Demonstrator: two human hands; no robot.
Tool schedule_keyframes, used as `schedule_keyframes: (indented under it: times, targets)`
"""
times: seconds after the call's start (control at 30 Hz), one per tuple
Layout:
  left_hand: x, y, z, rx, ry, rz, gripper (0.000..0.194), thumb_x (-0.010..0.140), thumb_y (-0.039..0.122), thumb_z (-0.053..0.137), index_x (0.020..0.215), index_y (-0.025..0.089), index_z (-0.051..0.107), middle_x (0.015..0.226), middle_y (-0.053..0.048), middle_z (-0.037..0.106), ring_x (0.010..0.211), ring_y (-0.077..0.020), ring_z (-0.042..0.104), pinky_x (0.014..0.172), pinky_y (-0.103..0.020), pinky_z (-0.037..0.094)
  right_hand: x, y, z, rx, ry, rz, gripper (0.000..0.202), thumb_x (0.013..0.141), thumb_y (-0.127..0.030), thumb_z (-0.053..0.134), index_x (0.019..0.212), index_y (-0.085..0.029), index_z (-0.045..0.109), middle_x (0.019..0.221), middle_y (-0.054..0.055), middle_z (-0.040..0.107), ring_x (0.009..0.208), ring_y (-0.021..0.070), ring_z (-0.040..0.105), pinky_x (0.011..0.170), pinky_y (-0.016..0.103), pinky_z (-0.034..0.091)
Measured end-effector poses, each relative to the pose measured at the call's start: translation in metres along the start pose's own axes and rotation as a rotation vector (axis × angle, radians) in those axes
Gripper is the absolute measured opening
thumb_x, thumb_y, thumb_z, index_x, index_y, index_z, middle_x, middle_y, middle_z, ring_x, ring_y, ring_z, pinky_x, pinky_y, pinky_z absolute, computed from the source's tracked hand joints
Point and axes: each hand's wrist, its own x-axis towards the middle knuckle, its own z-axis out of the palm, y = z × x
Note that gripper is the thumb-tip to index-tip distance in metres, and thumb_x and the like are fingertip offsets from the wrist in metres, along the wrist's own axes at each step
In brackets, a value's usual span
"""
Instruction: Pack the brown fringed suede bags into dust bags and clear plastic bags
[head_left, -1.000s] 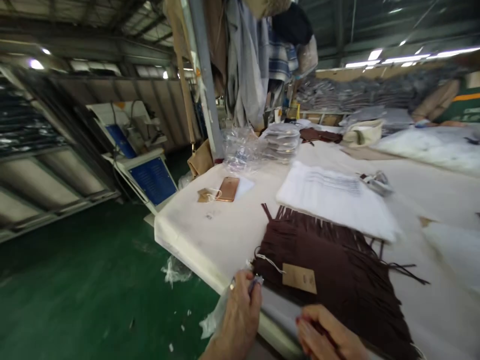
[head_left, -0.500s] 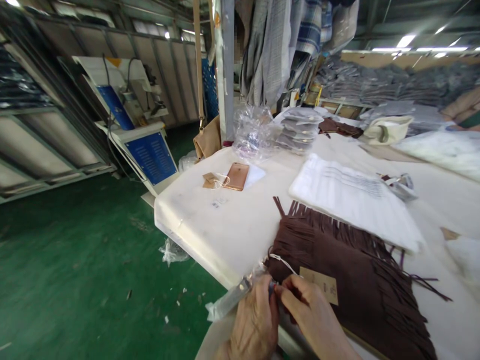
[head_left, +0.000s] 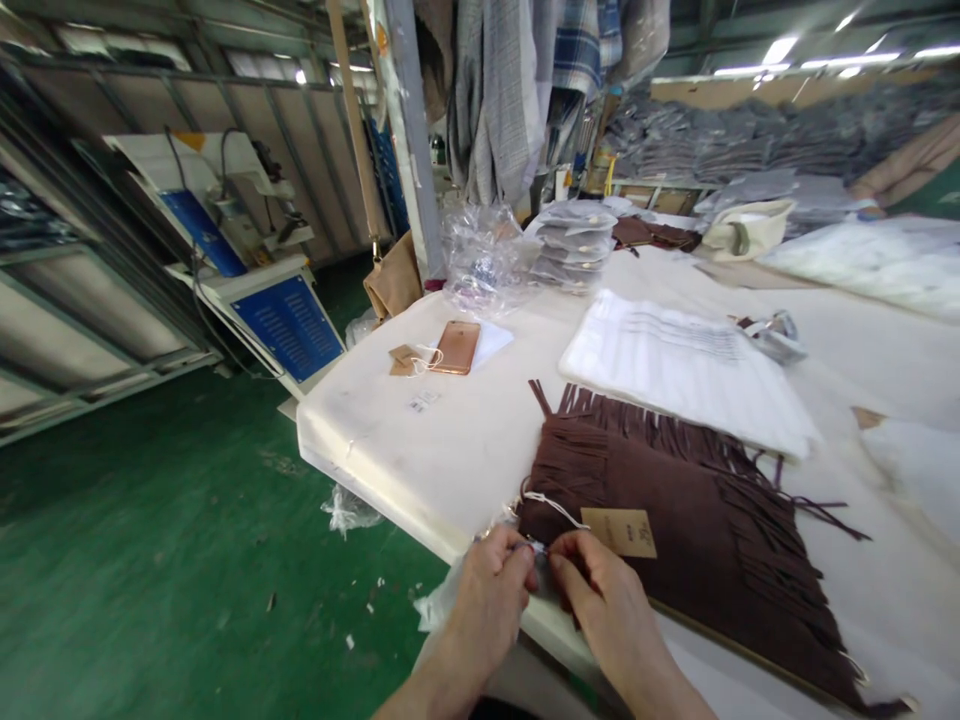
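Observation:
A folded dark brown fringed scarf lies at the table's near edge. On it rests a kraft paper tag with a white string. My left hand is closed in a pinch just off the scarf's left corner. Crumpled clear plastic shows behind and beside that hand. My right hand is also pinched, its fingertips close to the left ones, just below the tag. Between the fingertips is a small whitish bit, too small to make out.
A white folded cloth lies beyond the scarf. A rose-gold phone, a loose tag and clear plastic bags are farther left. Bagged grey goods are stacked behind. Another person's arm reaches in at right.
My hands have drawn slightly apart at the fingertips, and the left has turned so its back faces up more. The view has shifted a little to the right.

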Motion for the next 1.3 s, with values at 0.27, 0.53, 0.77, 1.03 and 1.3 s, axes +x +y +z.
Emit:
schedule_keyframes:
  times: [0.27, 0.53, 0.77, 1.03, 1.3]
  targets:
    - [-0.006, 0.016, 0.003, -0.218, -0.047, -0.223, 0.017, 0.063, 0.031, 0.054, 0.063, 0.016, 0.045, 0.049, 0.005, 0.045, 0.032, -0.0002, 0.024, 0.035, -0.016, 0.012, -0.007, 0.007, 0.011, 0.104, 0.086, -0.03, 0.023, 0.076, -0.03, 0.037, 0.095, -0.021, 0.043, 0.06, -0.003, 0.056, 0.052, 0.0162, 0.051, 0.052, 0.027, 0.037]
    - [-0.004, 0.017, 0.004, -0.367, -0.055, -0.336, 0.009, 0.071, 0.019, 0.05, 0.067, 0.017, 0.042, 0.046, 0.005, 0.047, 0.03, -0.0002, 0.025, 0.036, -0.015, 0.01, -0.001, 0.004, 0.017, 0.039, 0.116, -0.005, 0.02, 0.077, -0.025, 0.041, 0.096, -0.021, 0.043, 0.064, -0.001, 0.062, 0.06, 0.0182, 0.059, 0.059, 0.028, 0.039]
    - [-0.003, 0.025, 0.007, -0.407, -0.037, -0.388, 0.013, 0.082, 0.013, 0.039, 0.07, 0.017, 0.039, 0.044, 0.005, 0.045, 0.028, 0.0002, 0.022, 0.036, -0.013, 0.008, 0.001, 0.001, 0.018, -0.004, 0.092, 0.047, 0.019, 0.079, -0.024, 0.04, 0.097, -0.023, 0.044, 0.061, -0.002, 0.06, 0.055, 0.0178, 0.058, 0.053, 0.026, 0.037]
    - [-0.005, 0.032, 0.007, -0.426, -0.067, -0.419, 0.017, 0.086, 0.011, 0.034, 0.071, 0.016, 0.04, 0.046, 0.005, 0.044, 0.029, 0.0006, 0.021, 0.034, -0.012, 0.009, 0.001, 0.005, 0.015, 0.138, 0.083, -0.007, 0.015, 0.078, -0.023, 0.042, 0.094, -0.023, 0.042, 0.059, -0.005, 0.057, 0.043, 0.0125, 0.052, 0.048, 0.023, 0.038]
    - [-0.005, 0.038, 0.005, -0.494, -0.122, -0.457, 0.021, 0.088, 0.011, 0.033, 0.07, 0.013, 0.045, 0.048, 0.002, 0.047, 0.029, 0.0005, 0.024, 0.033, -0.011, 0.012, -0.001, 0.0, 0.014, 0.042, 0.135, -0.053, 0.016, 0.079, -0.027, 0.043, 0.094, -0.022, 0.043, 0.054, -0.005, 0.053, 0.047, 0.0158, 0.053, 0.05, 0.024, 0.036]
